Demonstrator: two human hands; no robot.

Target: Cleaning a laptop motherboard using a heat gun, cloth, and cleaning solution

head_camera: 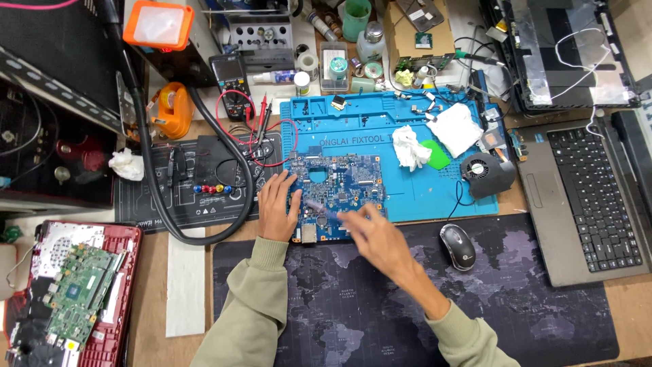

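Blue circuit board [337, 192] lies flat at the near-left corner of the blue repair mat [407, 197], its near edge overhanging onto the dark map-print desk mat [516, 299].

Left hand [276, 207] rests on the board's left edge, fingers spread flat over it, thumb side toward the board; not clamped on anything, just pressing or steadying.

Right hand [377, 234] sits over the board's near-right part and is motion-blurred. A thin blurred streak [319, 207] runs from its fingers across the board, probably a brush or slim tool, but can't make out what. Fingers look bunched as if pinching it; the grip itself is too smeared to confirm.

The near-right corner of the board is hidden under the right hand.

Around it:
- white crumpled tissue [409, 146] and a green pick [435, 155] on the repair mat, past the board
- black cooling fan [485, 173] at the mat's right edge
- black mouse [457, 247] on the desk mat, right of the right hand
- open grey laptop base [587, 197] far right, partly cut off
- thick black hose [197, 170] looping left of the board
- red laptop shell with green board [75, 292] bottom left, cut by the frame edge
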